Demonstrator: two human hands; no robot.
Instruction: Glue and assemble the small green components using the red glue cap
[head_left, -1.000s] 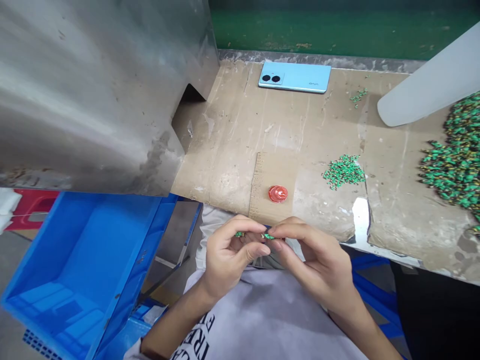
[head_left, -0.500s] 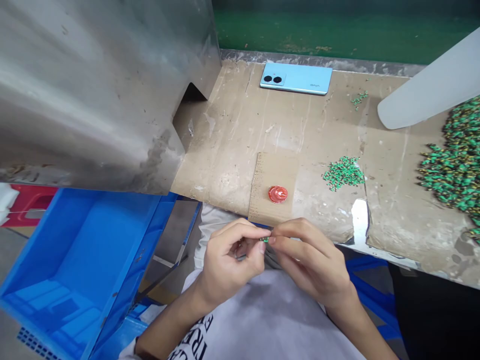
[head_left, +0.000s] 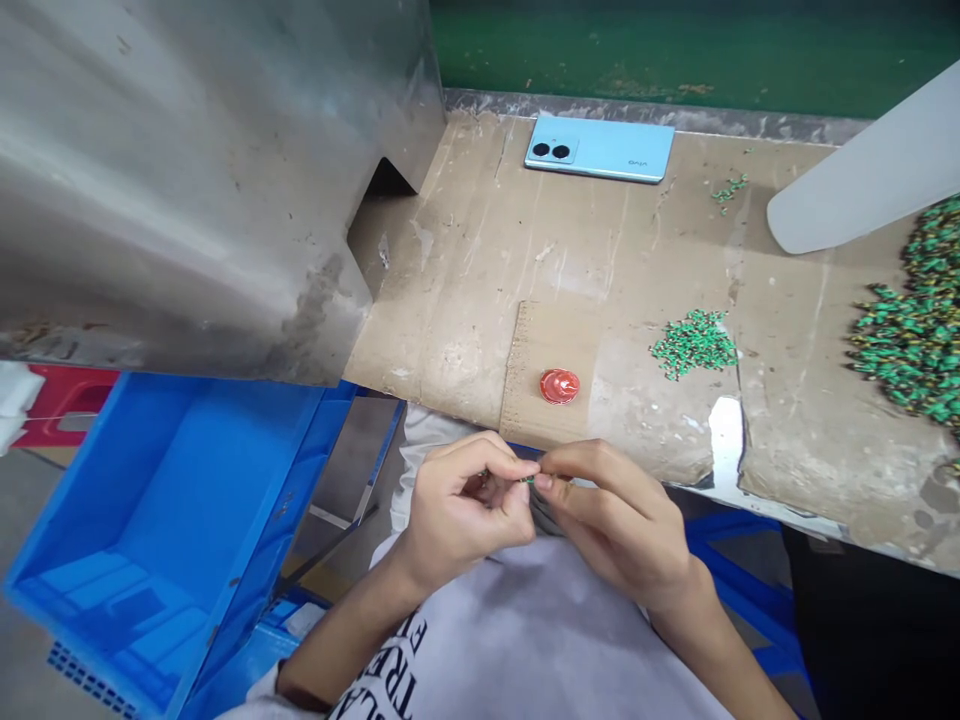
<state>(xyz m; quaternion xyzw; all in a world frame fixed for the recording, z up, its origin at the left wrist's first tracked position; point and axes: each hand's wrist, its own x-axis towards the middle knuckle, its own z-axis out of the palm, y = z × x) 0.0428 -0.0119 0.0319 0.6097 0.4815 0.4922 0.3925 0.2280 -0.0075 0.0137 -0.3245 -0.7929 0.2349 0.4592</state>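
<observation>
My left hand point(head_left: 459, 510) and my right hand point(head_left: 611, 520) meet fingertip to fingertip just below the near edge of the cardboard-covered table point(head_left: 480, 280). Both pinch a tiny green part point(head_left: 529, 481) between thumbs and forefingers. Most of the part is hidden by the fingers. A small red round cap point(head_left: 559, 385) lies on the cardboard just beyond the hands. A small heap of green parts point(head_left: 691, 342) lies to the right of the cap, and a larger pile of green parts point(head_left: 911, 335) sits at the right edge.
A light blue phone point(head_left: 600, 150) lies face down at the table's far side. A big metal housing point(head_left: 195, 170) fills the upper left. An open blue crate point(head_left: 157, 530) stands at lower left. A white curved plastic piece point(head_left: 870, 175) reaches in at upper right.
The hands have drawn closer together on the green part and stayed at the table's near edge. The view shifted slightly.
</observation>
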